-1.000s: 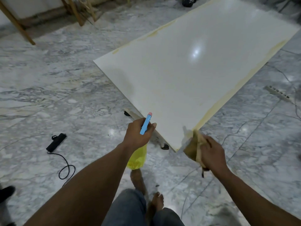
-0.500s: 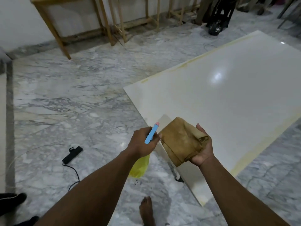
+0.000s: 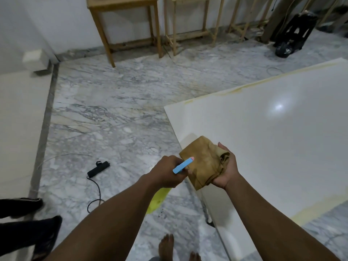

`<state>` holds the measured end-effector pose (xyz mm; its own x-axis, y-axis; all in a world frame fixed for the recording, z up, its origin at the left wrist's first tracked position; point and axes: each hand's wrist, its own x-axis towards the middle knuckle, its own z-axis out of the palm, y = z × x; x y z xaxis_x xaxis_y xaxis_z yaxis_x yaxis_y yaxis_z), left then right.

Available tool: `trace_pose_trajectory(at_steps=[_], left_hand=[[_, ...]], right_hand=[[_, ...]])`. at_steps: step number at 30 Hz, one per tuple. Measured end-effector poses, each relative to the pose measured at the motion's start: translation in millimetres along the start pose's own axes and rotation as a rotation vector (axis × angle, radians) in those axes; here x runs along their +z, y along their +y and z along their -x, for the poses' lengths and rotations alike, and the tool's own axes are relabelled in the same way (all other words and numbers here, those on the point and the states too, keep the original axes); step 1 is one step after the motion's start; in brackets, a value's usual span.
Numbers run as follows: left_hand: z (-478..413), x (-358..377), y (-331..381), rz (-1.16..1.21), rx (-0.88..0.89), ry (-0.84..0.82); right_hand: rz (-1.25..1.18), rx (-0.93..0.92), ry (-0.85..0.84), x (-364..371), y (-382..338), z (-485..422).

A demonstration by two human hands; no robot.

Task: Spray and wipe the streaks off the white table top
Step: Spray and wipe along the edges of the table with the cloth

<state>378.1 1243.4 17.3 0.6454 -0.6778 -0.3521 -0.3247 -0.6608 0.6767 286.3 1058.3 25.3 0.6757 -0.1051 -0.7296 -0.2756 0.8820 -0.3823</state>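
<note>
The white table top [image 3: 278,140] fills the right side, glossy, with yellowish streaks along its far and near edges. My left hand [image 3: 167,172] grips a spray bottle [image 3: 183,165]; its blue nozzle points at the cloth, and its yellow body hangs below my forearm. My right hand [image 3: 225,170] is palm-up and holds a folded brown cloth [image 3: 203,161] over the table's near-left corner. Nozzle tip and cloth are almost touching.
The floor is grey marble. A black power adapter [image 3: 98,168] with its cord lies to the left. Wooden table frames [image 3: 124,25] stand along the far wall, and a black stool [image 3: 295,29] at the far right. Dark shoes [image 3: 28,223] lie at lower left; my bare feet show below.
The view has tilted up and left. My right hand raised the cloth from the table's corner edge and turned it palm-up. The spray nozzle now points at the cloth from close by.
</note>
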Motion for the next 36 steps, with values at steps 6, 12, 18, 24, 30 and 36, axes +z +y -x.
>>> trace_pose_trajectory(at_steps=[6, 12, 18, 24, 30, 36], left_hand=[[-6.6, 1.5, 12.9, 0.039, 0.043, 0.008], [-23.3, -10.1, -11.0, 0.164, 0.039, 0.081], [-82.0, -49.7, -56.7, 0.151, 0.009, 0.096], [-140.0, -96.5, -107.3, 0.291, -0.047, 0.158], [-166.9, -109.1, -153.5, 0.307, -0.031, 0.210], [-179.3, -103.0, -187.7, 0.338, -0.070, 0.155]], right_hand=[[0.120, 0.005, 0.113, -3.6, -14.5, -9.9], [0.284, 0.021, 0.173, 11.8, -36.9, -59.2], [0.874, -0.106, 0.332, 73.6, -61.3, -124.7], [1.550, -0.617, 0.345, 147.4, -76.5, -246.0], [2.170, -0.644, 0.288, 166.3, -51.0, -364.3], [2.401, -0.817, 0.386, 136.6, -23.8, -387.9]])
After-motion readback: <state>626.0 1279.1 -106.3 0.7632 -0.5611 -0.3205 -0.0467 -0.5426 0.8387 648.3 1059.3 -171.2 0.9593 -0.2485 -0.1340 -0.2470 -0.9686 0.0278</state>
